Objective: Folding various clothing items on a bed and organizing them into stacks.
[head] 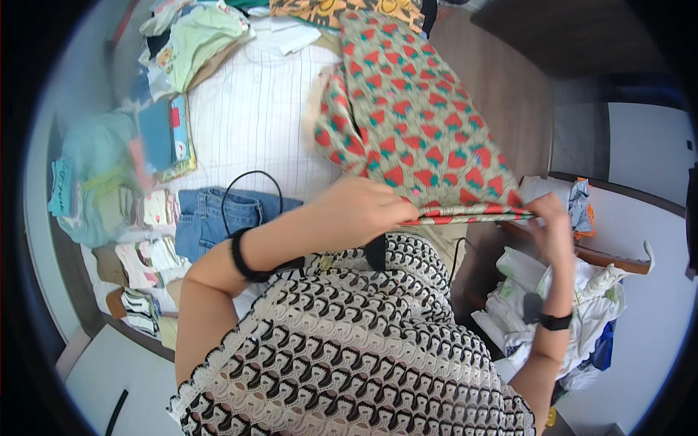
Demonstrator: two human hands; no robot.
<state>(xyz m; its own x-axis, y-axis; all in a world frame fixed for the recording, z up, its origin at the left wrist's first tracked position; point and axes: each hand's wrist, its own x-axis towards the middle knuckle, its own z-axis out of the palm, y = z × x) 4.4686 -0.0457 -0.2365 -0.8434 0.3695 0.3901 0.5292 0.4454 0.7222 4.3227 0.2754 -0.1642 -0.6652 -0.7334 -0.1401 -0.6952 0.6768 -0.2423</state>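
Observation:
A strawberry-print cloth garment (425, 120), beige with red berries and green leaves, stretches from near my waist to the far side of the bed. My left hand (365, 210) grips its near edge by the left part. At the right end of that same edge, my right hand (548, 220) pinches the fabric; the fingers are a little blurred. Between my hands the edge is pulled taut in a narrow, rolled band. On the left the garment bunches over a fold, and whether it is a skirt or trousers I cannot tell.
Folded blue jeans (218, 218) lie on the striped bedsheet (256, 114), with several small folded clothes (158, 256) left of them. A heap of clothes (202, 43) is at the far left. White clothes (523, 300) are piled at right, by the wooden floor (491, 60).

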